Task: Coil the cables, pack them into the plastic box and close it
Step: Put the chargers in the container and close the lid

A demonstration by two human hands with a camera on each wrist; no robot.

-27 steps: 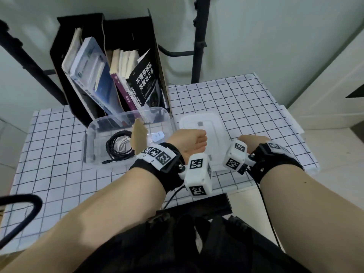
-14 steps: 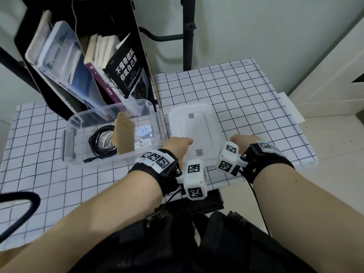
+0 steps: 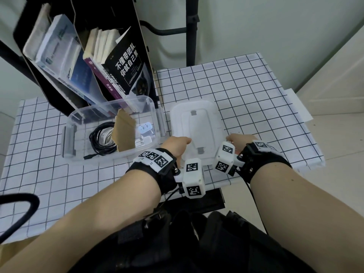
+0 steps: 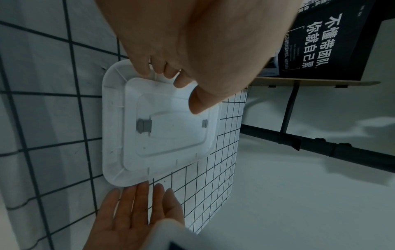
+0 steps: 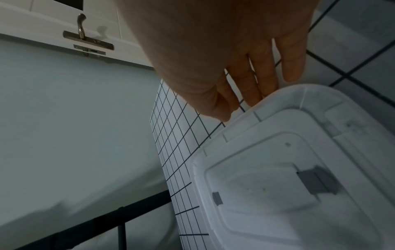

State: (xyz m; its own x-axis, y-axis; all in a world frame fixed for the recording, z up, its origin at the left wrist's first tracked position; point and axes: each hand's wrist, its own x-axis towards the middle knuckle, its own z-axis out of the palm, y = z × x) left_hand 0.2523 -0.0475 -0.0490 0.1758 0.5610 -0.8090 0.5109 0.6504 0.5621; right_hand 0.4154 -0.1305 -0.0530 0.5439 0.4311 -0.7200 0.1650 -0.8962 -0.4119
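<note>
- The white rectangular plastic lid (image 3: 197,127) lies flat on the white tablecloth with a black grid (image 3: 246,91), just right of the clear plastic box (image 3: 110,133).
- The left hand (image 3: 176,145) is at the lid's near left edge, fingers curled down onto the rim and thumb over the raised panel; it touches the lid, though a firm hold cannot be told.
- The right hand (image 3: 239,140) is flat and relaxed, fingertips (image 5: 254,99) at the lid's near right corner.
- The open box holds a coiled black cable (image 3: 102,141), a brown cardboard divider (image 3: 125,134) and white charger plugs (image 3: 145,134).
- A black rack of leaning books (image 3: 94,56) stands behind the box.
</note>
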